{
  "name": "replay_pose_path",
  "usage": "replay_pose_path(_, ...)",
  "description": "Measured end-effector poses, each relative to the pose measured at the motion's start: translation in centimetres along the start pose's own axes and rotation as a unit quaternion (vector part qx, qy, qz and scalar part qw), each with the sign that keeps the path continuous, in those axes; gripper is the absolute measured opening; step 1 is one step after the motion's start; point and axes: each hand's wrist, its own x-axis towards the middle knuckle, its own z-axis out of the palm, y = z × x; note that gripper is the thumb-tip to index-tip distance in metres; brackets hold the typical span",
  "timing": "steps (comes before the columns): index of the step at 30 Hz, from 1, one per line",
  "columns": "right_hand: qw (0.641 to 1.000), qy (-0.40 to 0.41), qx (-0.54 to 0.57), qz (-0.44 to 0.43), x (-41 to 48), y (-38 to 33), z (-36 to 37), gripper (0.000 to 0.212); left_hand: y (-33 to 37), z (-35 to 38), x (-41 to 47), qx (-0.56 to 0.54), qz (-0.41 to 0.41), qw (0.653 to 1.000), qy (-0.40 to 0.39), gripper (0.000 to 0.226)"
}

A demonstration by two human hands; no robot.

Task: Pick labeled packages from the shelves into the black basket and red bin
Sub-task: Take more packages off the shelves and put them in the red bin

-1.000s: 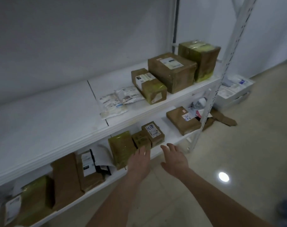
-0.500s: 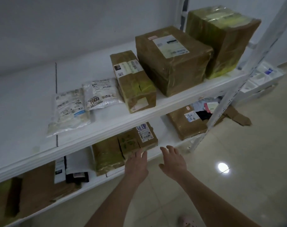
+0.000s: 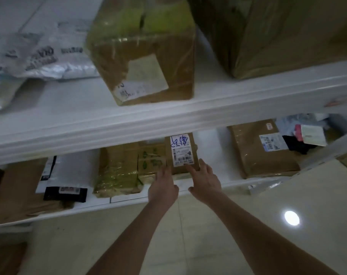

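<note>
The small labelled box (image 3: pixel 182 153), at frame centre on the lower shelf (image 3: pixel 216 151), looks rigid, light and tape-slick: take it by both long sides, where the left hand (image 3: pixel 162 187) and right hand (image 3: pixel 205 181) lie straight-fingered at its near end, gripping nothing.

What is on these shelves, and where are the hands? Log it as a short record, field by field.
target: small labelled box on the lower shelf, blue scribble on its label
left hand: open, fingers at the box's left edge
right hand: open, fingers on the box's near right corner
left of box: carton with green print, then green-taped package
right of box: flat brown box, apart from it
upper shelf: white mailers, taped box, large box
</note>
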Motion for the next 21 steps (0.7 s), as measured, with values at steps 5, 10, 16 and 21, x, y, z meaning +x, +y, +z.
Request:
replay_pose_path(5,0.99,0.002,-0.102,-0.095,4.1,0.1,2.2,0.074,-2.1,1.6,2.9,0.016,-0.013,0.999,0.034,0.077)
replay_pose_path(10,0.993,0.002,-0.088,-0.077,4.3,2.0,2.9,0.068,-3.0,2.4,4.8,0.073,-0.051,0.996,-0.023,0.079)
replay_pose_path(16,0.992,0.011,-0.12,-0.024,3.0,7.6,0.5,0.068,-1.8,3.8,4.3,0.079,-0.032,0.995,-0.043,0.076)
replay_pose_path(21,0.985,0.034,-0.169,-0.013,2.5,6.0,-2.2,0.053,-0.5,3.5,3.2,0.069,0.015,0.998,-0.004,0.052)
